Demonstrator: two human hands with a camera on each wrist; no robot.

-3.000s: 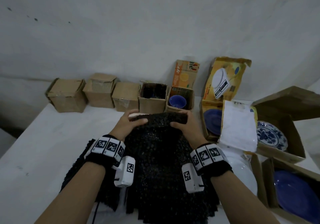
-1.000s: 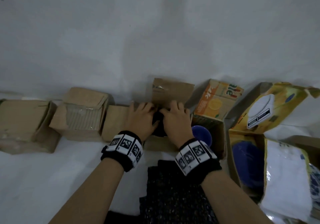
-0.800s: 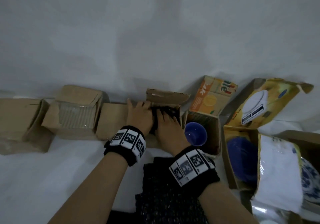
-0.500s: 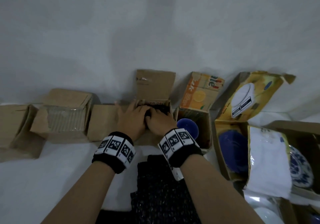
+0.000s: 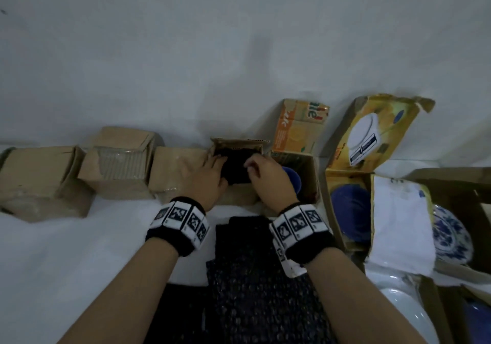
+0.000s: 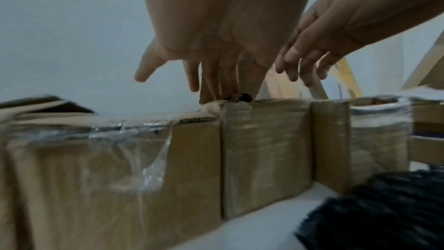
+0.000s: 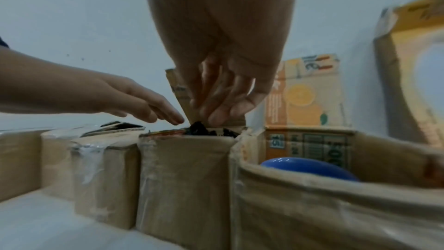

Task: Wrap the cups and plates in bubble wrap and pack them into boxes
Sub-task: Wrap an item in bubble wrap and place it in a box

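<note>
Hands (image 5: 212, 176) (image 5: 268, 176) over open box (image 5: 239, 197) — fingers on black wrapped bundle (image 5: 236, 169)

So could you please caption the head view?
Both hands, left hand and right hand, tuck a black bubble-wrapped bundle into a small cardboard box.

Plain pale wall (image 5: 186, 51) fills top of head view, grey-white, bare, with few small dark specks near left edge. Soft shadow smudges on wall near middle. Wall meets white bench (image 5: 66, 250) along back edge. Bench top flat, white, a bit dull and grubby. Light dim, cool, bluish-grey, no hard shadows. Same pale wall (image 6: 72, 26) behind everything in both wrist views.
</note>
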